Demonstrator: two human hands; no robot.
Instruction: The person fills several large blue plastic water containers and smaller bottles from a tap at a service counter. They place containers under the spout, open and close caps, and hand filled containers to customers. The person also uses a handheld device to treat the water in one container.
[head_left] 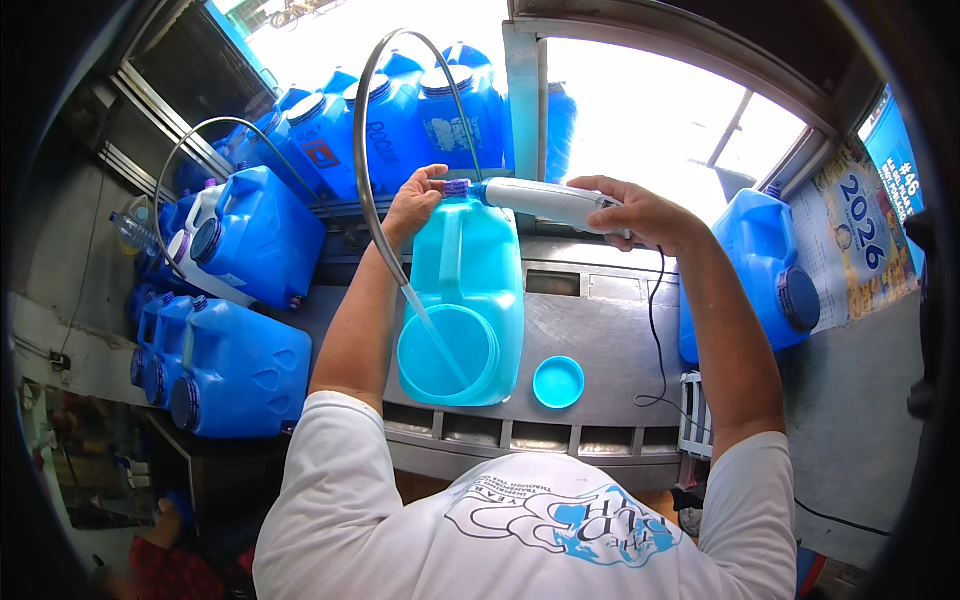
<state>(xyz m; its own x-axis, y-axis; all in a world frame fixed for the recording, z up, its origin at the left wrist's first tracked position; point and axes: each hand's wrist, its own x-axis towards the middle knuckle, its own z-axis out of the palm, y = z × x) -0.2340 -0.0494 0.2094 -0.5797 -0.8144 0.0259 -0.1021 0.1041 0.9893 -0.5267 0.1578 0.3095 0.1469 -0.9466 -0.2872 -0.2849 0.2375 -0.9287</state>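
An upright turquoise water jug (508, 250) stands before me on the metal counter, its wide round mouth uncapped and facing me. A clear hose end (432, 325) dips into that mouth. My left hand (412, 202) is beside the purple-wrapped spout cap (457, 188) on the jug's top, thumb and fingers apart; whether they touch it is hard to see. In my right hand (640, 212) is a white corded heat gun (540, 201), its blue-tipped nozzle pointing left at the spout cap. The turquoise round lid (558, 382) lies on the counter right of the jug.
Blue water jugs (250, 360) stand in groups at the left, with more (400, 130) behind the window frame. Another blue jug (745, 275) stands at the right. A curved metal pipe (366, 130) arches over the turquoise jug. The black cord (655, 330) trails across the metal counter (610, 340).
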